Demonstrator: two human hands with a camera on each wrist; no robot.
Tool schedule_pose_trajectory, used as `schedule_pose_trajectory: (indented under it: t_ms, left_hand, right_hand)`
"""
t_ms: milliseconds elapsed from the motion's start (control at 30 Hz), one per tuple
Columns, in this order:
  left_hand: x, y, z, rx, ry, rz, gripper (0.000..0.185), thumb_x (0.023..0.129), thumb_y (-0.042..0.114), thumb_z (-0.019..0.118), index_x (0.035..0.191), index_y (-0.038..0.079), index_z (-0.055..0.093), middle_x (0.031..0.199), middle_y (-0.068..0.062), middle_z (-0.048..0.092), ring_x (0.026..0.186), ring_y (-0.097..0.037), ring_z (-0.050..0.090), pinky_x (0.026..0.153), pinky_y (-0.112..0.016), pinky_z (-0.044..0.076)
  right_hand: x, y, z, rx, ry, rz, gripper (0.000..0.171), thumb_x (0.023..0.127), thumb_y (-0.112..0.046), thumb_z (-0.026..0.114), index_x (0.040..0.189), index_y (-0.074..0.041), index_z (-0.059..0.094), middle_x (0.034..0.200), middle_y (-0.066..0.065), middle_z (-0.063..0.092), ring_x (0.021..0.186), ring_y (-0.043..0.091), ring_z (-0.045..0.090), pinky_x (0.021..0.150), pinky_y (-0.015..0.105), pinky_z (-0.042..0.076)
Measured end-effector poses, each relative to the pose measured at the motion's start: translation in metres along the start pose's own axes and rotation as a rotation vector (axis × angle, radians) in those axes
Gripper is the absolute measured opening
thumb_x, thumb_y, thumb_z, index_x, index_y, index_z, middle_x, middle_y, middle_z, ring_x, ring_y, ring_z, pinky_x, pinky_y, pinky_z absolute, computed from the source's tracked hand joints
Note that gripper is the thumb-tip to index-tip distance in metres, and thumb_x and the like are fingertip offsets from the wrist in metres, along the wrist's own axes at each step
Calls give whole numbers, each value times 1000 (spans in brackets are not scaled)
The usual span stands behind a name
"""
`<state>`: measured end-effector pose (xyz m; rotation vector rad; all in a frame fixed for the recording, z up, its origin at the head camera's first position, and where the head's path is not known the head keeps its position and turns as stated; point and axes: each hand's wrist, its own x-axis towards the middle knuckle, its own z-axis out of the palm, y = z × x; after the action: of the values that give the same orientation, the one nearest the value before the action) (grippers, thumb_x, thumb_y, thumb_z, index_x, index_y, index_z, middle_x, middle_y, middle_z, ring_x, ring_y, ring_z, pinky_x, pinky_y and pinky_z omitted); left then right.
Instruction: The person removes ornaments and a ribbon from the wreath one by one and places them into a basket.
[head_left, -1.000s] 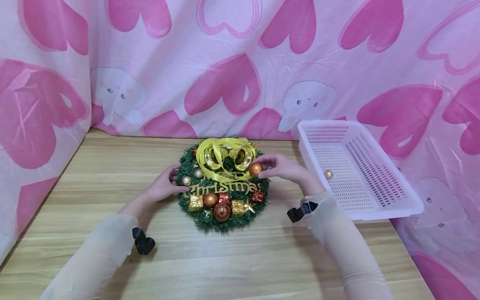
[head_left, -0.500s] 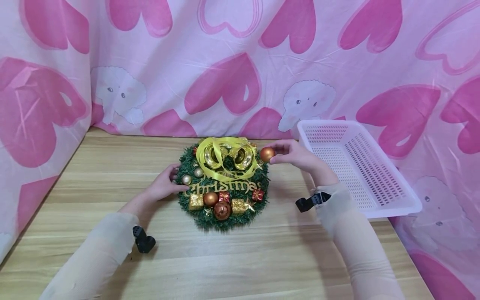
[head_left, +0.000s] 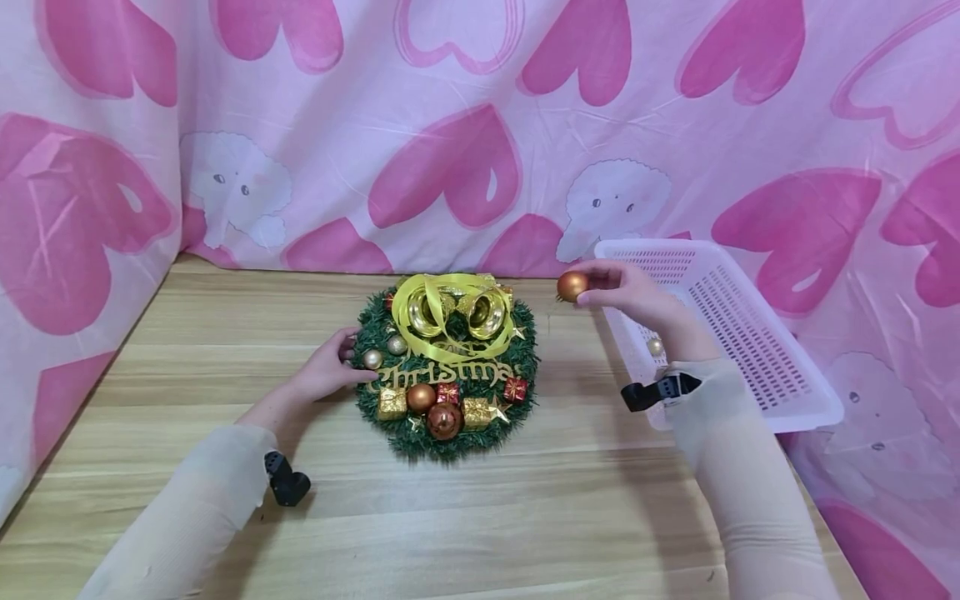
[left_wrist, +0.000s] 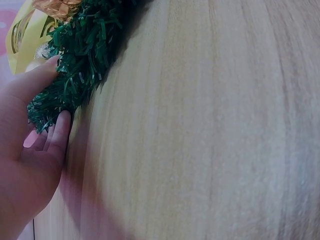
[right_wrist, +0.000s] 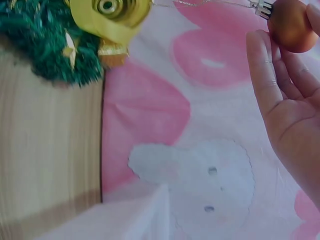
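A green Christmas wreath (head_left: 442,446) lies on the table, decorated with gold bells (head_left: 486,315), yellow ribbon and gold lettering. My left hand (head_left: 324,371) holds the wreath's left edge, the thumb over the greenery and the fingers at its outer side, as the left wrist view shows. To the right of the wreath, my right hand (head_left: 626,292) pinches a copper-orange bauble (head_left: 572,287) between thumb and fingers, up near the basket's left rim. A silver cap and a thin glittery thread (right_wrist: 200,3) on the bauble appear in the right wrist view.
A white perforated plastic basket (head_left: 806,367) stands at the table's right, with a small gold ball (head_left: 656,346) in it, partly behind my right wrist. Pink heart-patterned cloth (head_left: 450,175) hangs behind and beside the wooden table (head_left: 450,533).
My right hand has carried the orange bauble from above the wreath's right side rightward and back, toward the basket. The left hand and the wreath have stayed in place.
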<state>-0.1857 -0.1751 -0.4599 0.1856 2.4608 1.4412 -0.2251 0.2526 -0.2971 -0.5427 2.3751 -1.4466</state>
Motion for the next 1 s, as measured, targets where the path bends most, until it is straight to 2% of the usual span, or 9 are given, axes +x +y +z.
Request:
schedule_pose_trajectory:
  t_ms: [133, 300, 500, 600, 667, 767, 833, 900, 1000]
  left_hand:
    - [-1, 1, 0, 11, 13, 18, 99, 72, 28, 79, 146, -1, 19, 136, -32, 34, 119, -43, 39, 104, -55, 38]
    - [-1, 1, 1, 8, 15, 18, 97, 73, 25, 78, 146, -2, 19, 135, -32, 35, 119, -43, 40, 104, -54, 38]
    - [0, 0, 0, 3, -2, -6, 96, 75, 19, 76, 147, -1, 15, 139, -31, 33, 122, -44, 38, 107, -55, 35]
    - [-1, 1, 0, 0, -5, -14, 96, 75, 18, 76, 147, 0, 15, 140, -30, 32, 123, -44, 37, 107, -55, 35]
    - [0, 1, 0, 0, -6, -14, 96, 75, 18, 76, 147, 0, 15, 140, -31, 32, 123, -44, 37, 107, -55, 35]
    - [1, 0, 0, 2, -3, -15, 96, 75, 19, 76, 147, -1, 15, 139, -31, 32, 123, -45, 37, 107, -56, 35]
    - [1, 0, 0, 4, -2, -12, 96, 75, 19, 76, 147, -1, 15, 138, -31, 33, 122, -45, 37, 106, -55, 35]
    - [1, 0, 1, 0, 1, -12, 96, 75, 19, 77, 147, -1, 16, 138, -31, 33, 122, -44, 38, 106, -55, 36]
    - [0, 1, 1, -5, 2, -5, 96, 75, 18, 77, 147, -2, 16, 137, -30, 34, 120, -43, 39, 105, -54, 37]
  right_hand:
    - [-7, 0, -17, -15, 42, -11, 33, 85, -5, 63, 116, -17, 62, 98, -13, 65, 91, 3, 61, 82, 14, 51]
    - [-16, 2, -35, -9, 95, 12, 33, 87, -4, 63, 119, -14, 61, 97, -11, 66, 90, 5, 62, 82, 15, 52]
    - [-26, 11, -54, -130, 226, 65, 38, 84, -15, 69, 120, -8, 61, 98, -11, 68, 89, 6, 63, 79, 14, 52]
    - [-29, 18, -62, -78, 222, 47, 35, 87, -11, 65, 121, -6, 60, 100, -10, 67, 90, 9, 63, 80, 15, 53]
    - [-31, 23, -67, -23, 210, 29, 31, 88, -6, 61, 119, -7, 60, 101, -10, 66, 90, 9, 62, 80, 15, 53]
    - [-33, 30, -72, 2, 219, 33, 31, 89, -5, 60, 118, -12, 61, 102, -11, 64, 91, 7, 60, 80, 14, 53]
    - [-35, 34, -75, -31, 240, 65, 31, 89, -10, 61, 120, -17, 60, 104, -14, 62, 92, 4, 58, 79, 11, 51]
    - [-36, 37, -78, -36, 260, 98, 32, 89, -13, 61, 121, -16, 59, 105, -14, 60, 94, 4, 57, 80, 11, 51]
    - [-39, 41, -83, -4, 282, 144, 34, 90, -16, 61, 123, -16, 57, 108, -15, 59, 94, 2, 58, 79, 11, 52]
